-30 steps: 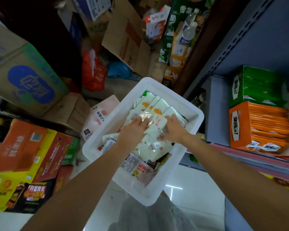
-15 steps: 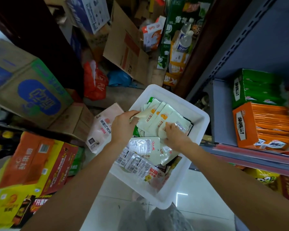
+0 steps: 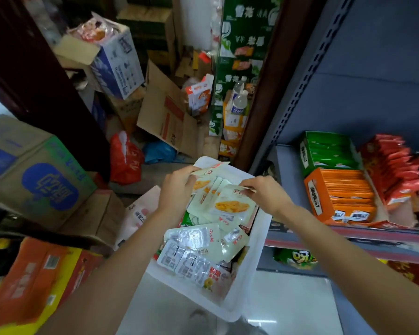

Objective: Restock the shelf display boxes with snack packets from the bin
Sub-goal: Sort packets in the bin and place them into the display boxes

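Both hands are working over the white plastic bin (image 3: 248, 281), which is sitting low beside the grey shelf (image 3: 363, 238). The left hand (image 3: 177, 189) is gripping a fanned stack of pale cream snack packets (image 3: 205, 187) at their upper edge, fingers curled round them. The right hand (image 3: 264, 192) is pinching the top corner of another cream packet (image 3: 231, 205) printed with yellow snack pieces, holding it just above the heap. More packets are lying loose in the bin, several turned silver-backed side up (image 3: 189, 257). On the shelf, an orange display box (image 3: 336, 197) is sitting in front of a green display box (image 3: 324, 153), with red packets (image 3: 394, 165) stacked just beside them.
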